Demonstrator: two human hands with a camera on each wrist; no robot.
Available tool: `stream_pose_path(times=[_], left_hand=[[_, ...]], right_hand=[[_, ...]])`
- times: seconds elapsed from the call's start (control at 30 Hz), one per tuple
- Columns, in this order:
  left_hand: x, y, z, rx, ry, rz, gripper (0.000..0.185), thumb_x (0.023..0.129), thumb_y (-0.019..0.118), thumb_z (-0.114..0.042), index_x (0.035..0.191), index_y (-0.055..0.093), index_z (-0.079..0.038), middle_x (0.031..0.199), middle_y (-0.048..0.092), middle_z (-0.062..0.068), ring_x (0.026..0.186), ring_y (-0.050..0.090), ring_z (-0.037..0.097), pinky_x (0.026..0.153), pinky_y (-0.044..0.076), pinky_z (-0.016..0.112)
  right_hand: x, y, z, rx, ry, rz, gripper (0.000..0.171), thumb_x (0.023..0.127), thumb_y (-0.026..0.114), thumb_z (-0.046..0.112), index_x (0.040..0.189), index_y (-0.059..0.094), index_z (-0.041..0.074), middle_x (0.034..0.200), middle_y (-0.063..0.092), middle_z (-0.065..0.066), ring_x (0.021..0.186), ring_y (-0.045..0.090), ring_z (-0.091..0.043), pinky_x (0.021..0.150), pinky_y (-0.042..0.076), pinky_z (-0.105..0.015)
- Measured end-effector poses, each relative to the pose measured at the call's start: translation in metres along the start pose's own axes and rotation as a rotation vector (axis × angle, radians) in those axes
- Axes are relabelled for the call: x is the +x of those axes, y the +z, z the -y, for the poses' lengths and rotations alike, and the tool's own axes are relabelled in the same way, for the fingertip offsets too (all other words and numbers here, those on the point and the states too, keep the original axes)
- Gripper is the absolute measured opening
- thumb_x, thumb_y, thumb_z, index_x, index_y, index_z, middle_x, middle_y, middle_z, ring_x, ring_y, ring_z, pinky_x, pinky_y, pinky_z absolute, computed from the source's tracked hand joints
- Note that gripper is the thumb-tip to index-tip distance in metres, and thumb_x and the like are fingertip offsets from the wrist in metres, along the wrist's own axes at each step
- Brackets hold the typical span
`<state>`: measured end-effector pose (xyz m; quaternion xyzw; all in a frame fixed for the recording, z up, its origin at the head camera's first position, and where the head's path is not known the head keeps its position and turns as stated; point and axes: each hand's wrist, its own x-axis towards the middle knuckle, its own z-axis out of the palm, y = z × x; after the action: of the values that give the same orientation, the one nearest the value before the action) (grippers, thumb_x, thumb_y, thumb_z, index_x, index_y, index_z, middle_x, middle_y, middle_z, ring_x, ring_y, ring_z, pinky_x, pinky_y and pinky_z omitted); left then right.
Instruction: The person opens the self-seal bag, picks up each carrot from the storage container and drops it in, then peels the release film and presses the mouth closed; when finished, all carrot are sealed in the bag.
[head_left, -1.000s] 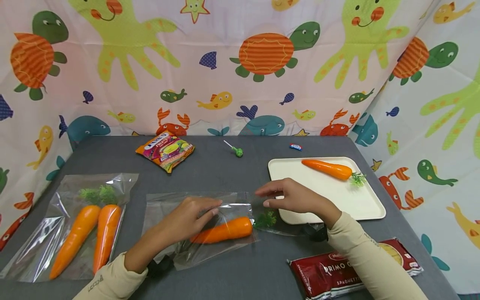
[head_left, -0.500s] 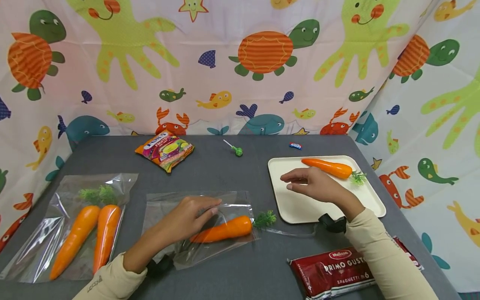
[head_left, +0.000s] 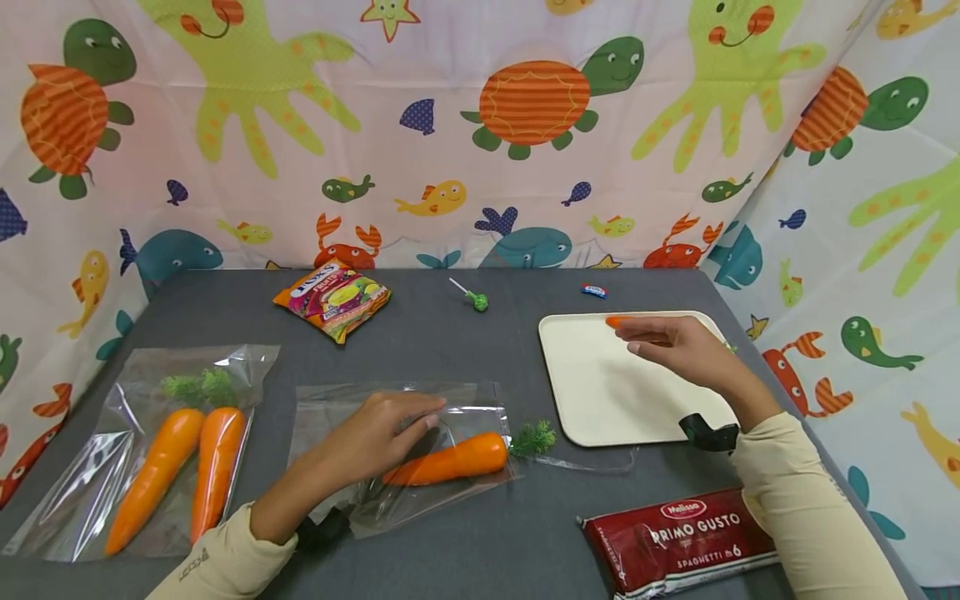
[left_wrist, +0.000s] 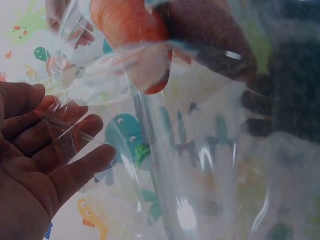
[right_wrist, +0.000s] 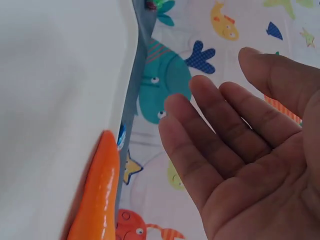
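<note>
right hand now over smooth carrot

Clear flat plastic bag is lying on the grey table, mouth facing right, crinkled and glinting. Orange plastic toy carrot is sitting on its side inside, green leafy top sticking out past the mouth. Second orange toy carrot is lying along the cream rectangular tray's far edge, mostly hidden in the head view.
</note>
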<state>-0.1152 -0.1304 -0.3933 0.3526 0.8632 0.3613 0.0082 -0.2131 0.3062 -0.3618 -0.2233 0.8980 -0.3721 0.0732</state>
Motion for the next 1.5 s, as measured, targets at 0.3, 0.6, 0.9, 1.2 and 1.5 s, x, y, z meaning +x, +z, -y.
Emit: stream_pose_path(times=[0.3,0.6,0.9,1.2,1.5], left_hand=[[0.0,0.001,0.002,0.007,-0.002,0.008,0.033,0.1,0.057,-0.013,0.129,0.061,0.002,0.124,0.064,0.013,0.116,0.06,0.023,0.095,0.05,0.041],[0.001,0.002,0.002,0.013,-0.001,0.015,0.032,0.1,0.057,-0.013,0.128,0.062,0.002,0.124,0.064,0.012,0.116,0.06,0.022,0.095,0.05,0.042],[0.001,0.005,0.002,0.008,0.012,0.017,0.032,0.1,0.057,-0.013,0.127,0.062,0.003,0.123,0.065,0.013,0.116,0.06,0.023,0.096,0.05,0.041],[0.0,0.005,0.003,0.013,0.008,0.013,0.031,0.099,0.058,-0.011,0.127,0.062,0.003,0.123,0.065,0.013,0.116,0.06,0.024,0.096,0.049,0.042],[0.003,0.004,0.004,0.007,0.012,0.007,0.031,0.099,0.058,-0.011,0.127,0.062,0.003,0.122,0.065,0.013,0.115,0.061,0.022,0.095,0.05,0.042]], right_hand=[[-0.001,-0.017,-0.014,-0.045,0.121,-0.049,0.043,0.096,0.064,0.025,0.134,0.059,0.005,0.128,0.061,-0.018,0.114,0.057,-0.032,0.078,0.054,-0.025],[-0.006,-0.031,-0.034,-0.021,0.242,-0.1,0.051,0.097,0.061,0.036,0.139,0.055,0.009,0.136,0.056,-0.013,0.122,0.052,-0.031,0.093,0.05,-0.038],[-0.016,-0.045,-0.071,0.014,0.338,-0.092,0.059,0.097,0.059,0.041,0.145,0.047,0.009,0.145,0.045,-0.021,0.13,0.038,-0.041,0.099,0.037,-0.065],[-0.019,-0.059,-0.086,-0.04,0.415,0.031,0.07,0.095,0.06,0.046,0.15,0.038,0.009,0.151,0.03,-0.029,0.133,0.026,-0.054,0.098,0.027,-0.075],[-0.023,-0.059,-0.093,-0.021,0.335,0.071,0.069,0.095,0.064,0.034,0.149,0.037,0.002,0.148,0.035,-0.03,0.131,0.032,-0.048,0.101,0.029,-0.071]])
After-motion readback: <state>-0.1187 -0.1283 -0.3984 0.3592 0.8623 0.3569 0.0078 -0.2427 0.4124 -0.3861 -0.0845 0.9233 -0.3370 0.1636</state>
